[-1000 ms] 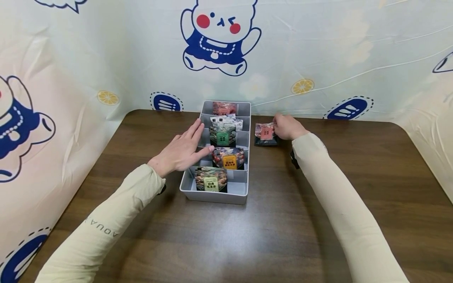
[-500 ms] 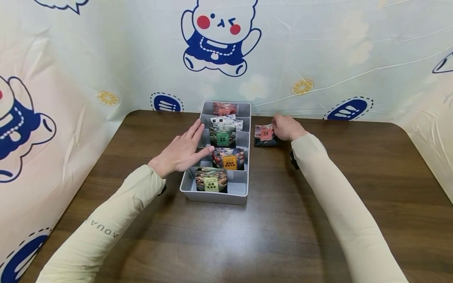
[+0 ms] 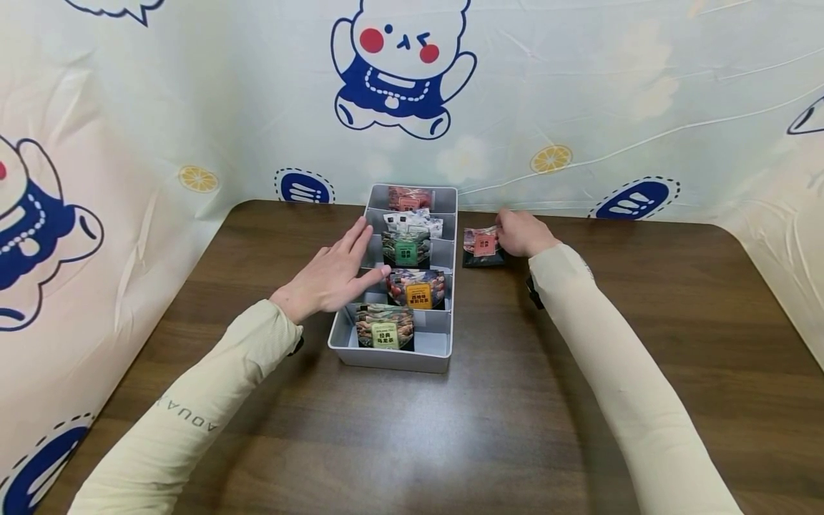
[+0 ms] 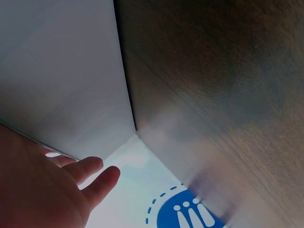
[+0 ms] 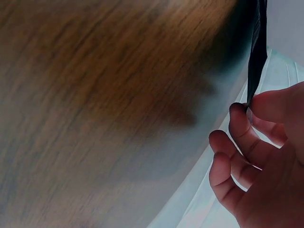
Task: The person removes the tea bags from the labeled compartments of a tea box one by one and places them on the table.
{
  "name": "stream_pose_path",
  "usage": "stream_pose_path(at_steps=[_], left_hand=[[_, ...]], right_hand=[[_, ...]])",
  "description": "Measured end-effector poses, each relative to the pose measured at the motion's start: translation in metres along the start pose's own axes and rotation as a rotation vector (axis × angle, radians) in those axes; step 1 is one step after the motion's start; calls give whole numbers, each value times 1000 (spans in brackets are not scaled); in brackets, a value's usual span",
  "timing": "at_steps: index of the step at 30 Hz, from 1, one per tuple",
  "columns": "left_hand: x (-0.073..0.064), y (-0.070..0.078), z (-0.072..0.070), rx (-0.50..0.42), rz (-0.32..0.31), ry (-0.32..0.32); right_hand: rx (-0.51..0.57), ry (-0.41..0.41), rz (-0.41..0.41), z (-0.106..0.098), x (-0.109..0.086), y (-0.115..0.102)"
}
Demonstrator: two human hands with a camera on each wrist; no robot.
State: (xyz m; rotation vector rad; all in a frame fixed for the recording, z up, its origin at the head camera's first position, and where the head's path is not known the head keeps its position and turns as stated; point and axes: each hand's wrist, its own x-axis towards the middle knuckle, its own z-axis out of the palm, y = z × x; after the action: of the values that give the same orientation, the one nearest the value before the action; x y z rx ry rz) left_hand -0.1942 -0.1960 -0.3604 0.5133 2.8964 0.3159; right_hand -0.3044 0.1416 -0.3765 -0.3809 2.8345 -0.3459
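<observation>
From here, the right hand's (image 3: 524,232) grip pinches a red-labelled sachet (image 3: 478,252) by its edge, while the left hand (image 3: 327,279), grip wide, lies over the grey divided tray's (image 3: 389,359) rim.

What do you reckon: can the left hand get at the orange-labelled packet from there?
Probably yes: the left hand is at the left side of the grey tray, its thumb near the orange-labelled packet in the head view, and nothing covers that packet's front.

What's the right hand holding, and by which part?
The right hand pinches the red-labelled packet by its upper right edge in the head view.
</observation>
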Motion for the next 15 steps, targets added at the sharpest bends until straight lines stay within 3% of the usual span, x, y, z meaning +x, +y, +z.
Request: stream_pose_path(at_steps=[15], left_hand=[[1,0,-2,-3,-8,-16]], right_hand=[[-58,16,67,-2,-4,2]])
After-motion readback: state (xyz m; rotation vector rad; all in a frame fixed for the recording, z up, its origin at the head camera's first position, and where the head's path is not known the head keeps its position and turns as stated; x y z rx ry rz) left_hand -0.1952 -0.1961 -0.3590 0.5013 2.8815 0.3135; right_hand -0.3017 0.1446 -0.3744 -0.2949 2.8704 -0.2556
